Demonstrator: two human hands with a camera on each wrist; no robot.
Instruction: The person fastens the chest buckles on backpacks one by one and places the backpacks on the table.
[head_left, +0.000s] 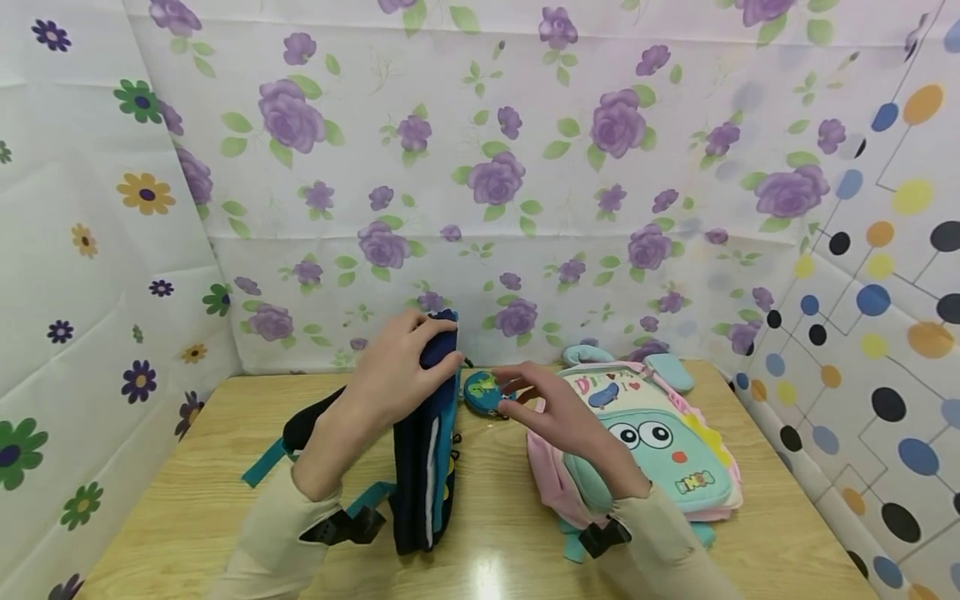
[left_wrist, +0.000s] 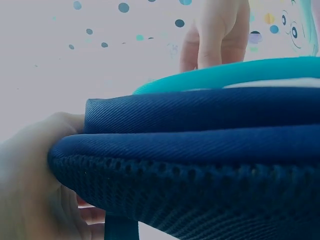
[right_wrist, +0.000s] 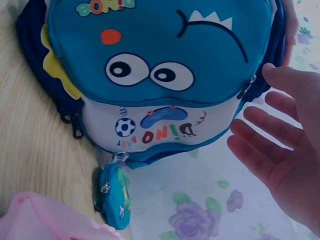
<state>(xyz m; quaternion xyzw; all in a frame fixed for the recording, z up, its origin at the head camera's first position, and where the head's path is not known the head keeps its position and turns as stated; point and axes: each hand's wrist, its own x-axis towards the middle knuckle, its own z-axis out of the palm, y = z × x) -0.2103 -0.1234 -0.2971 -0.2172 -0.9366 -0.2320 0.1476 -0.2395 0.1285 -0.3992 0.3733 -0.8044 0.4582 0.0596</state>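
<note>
A navy and teal children's backpack stands on the table, its edge facing me. My left hand grips its top end, and in the left wrist view that hand wraps round the navy fabric. In the right wrist view, the front panel shows a dinosaur face with big eyes. A small round teal pouch with a green dinosaur hangs by the bag's top zip. Close beside the pouch is my right hand, fingers loosely bent, holding nothing; the right wrist view shows the hand apart from the bag.
On the right lies a pink, cream and mint dinosaur backpack, face up, partly behind my right forearm. A strap of the navy bag trails on the wooden table. Flowered and dotted sheets wall the back and sides.
</note>
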